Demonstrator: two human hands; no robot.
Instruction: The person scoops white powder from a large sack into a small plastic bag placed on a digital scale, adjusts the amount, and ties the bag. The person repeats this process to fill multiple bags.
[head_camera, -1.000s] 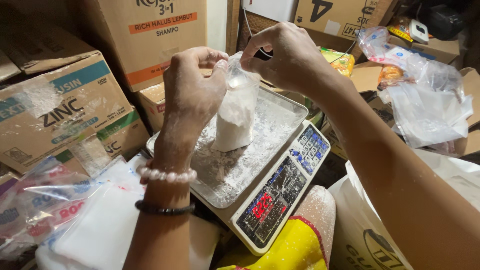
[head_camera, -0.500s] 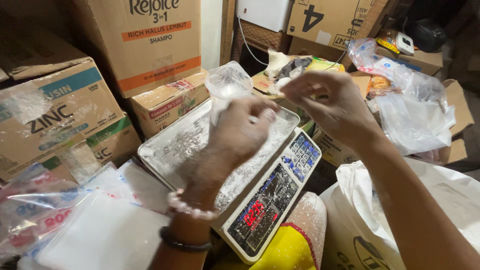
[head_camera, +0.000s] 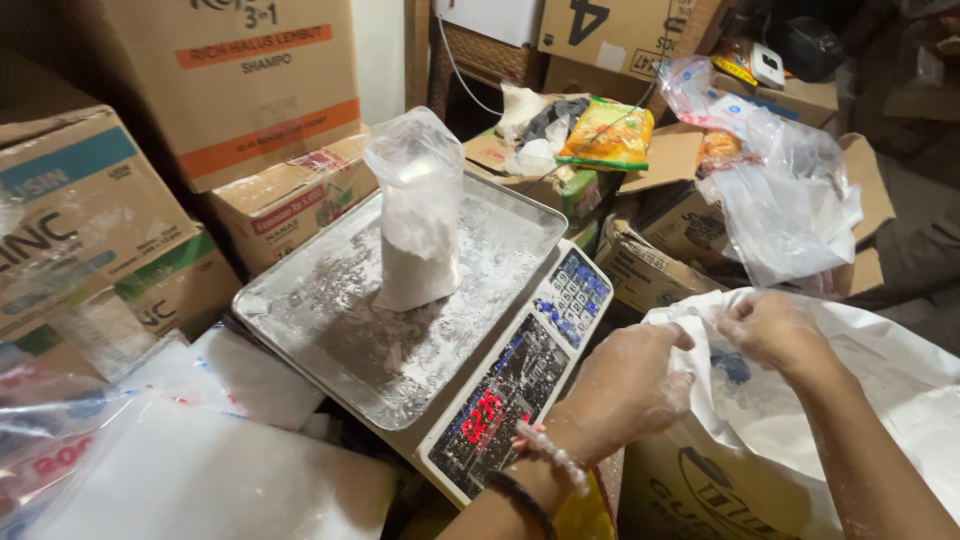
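Observation:
A clear plastic bag (head_camera: 417, 215) partly filled with white powder stands upright and open-topped on the metal tray (head_camera: 320, 300) of a digital scale (head_camera: 520, 380) with a red lit display. Neither hand touches it. My left hand (head_camera: 630, 385), dusted with powder, grips the near edge of a large white sack (head_camera: 850, 400) at the lower right. My right hand (head_camera: 775, 330) pinches the sack's rim a little farther right. White powder shows inside the sack's mouth.
Cardboard boxes (head_camera: 230, 90) are stacked at the left and back. Clear plastic bags (head_camera: 780, 190) and a yellow packet (head_camera: 605, 135) lie on boxes at the back right. More flat plastic bags (head_camera: 150, 460) lie at the lower left.
Both hands let go of the powder bag on the scale tray and moved down to the right onto the white sack's rim. The bag now stands alone on the tray.

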